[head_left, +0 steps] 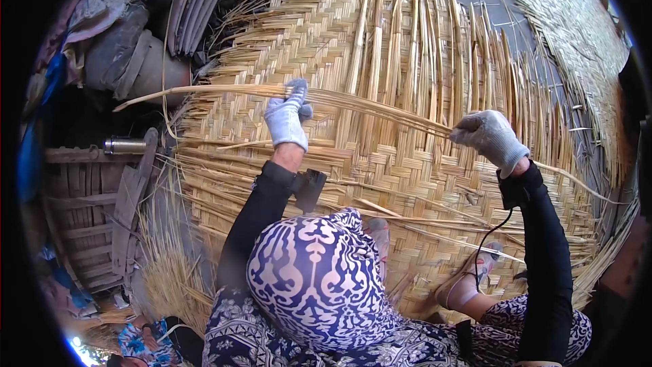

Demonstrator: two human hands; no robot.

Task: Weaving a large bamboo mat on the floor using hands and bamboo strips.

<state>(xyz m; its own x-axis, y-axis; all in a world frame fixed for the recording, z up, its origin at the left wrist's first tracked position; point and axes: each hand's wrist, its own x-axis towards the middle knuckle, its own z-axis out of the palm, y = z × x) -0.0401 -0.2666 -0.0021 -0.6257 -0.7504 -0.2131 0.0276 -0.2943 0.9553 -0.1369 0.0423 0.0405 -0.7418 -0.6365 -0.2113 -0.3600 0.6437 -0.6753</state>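
The tan bundle of slender split strips [373,107], clasped by the grey-gloved left hand [288,119] and right hand [492,138] above the straw-coloured woven mat [401,180], runs left to right, tapered end leftward; loose pale strips [374,41] cross beneath.

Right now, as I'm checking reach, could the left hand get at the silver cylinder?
Probably not straight away: the left hand holds the long strips, and the silver cylinder lies well off to its left.

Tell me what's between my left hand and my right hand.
In the head view, several thin straw-coloured strips span from the left hand to the right hand, with the woven mat beneath.
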